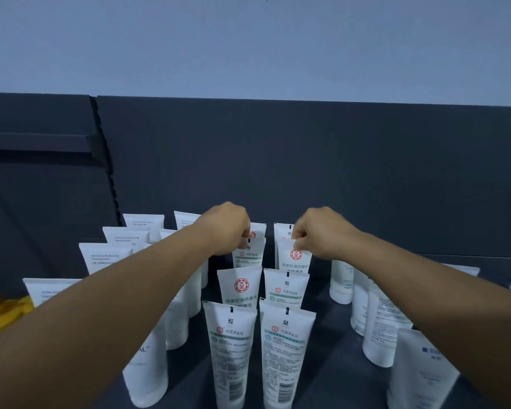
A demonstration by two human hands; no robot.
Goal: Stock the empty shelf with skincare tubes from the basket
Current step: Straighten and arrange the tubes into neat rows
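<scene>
I see my left hand (pixel 229 228) pinching the top edge of a tube (pixel 248 252) and my right hand (pixel 322 231) pinching another tube (pixel 295 256), both upright in the two middle rows on the dark shelf (pixel 334 323). White tubes crowd left (pixel 106 255) and right (pixel 341 280); bare lanes run between rows.

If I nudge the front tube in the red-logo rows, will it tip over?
Probably. The front tube stands tall on its narrow cap end, so a nudge would likely topple it. Neighbours stand close, so it might knock the tube beside it. Its body looks soft, likely squeezable.
</scene>
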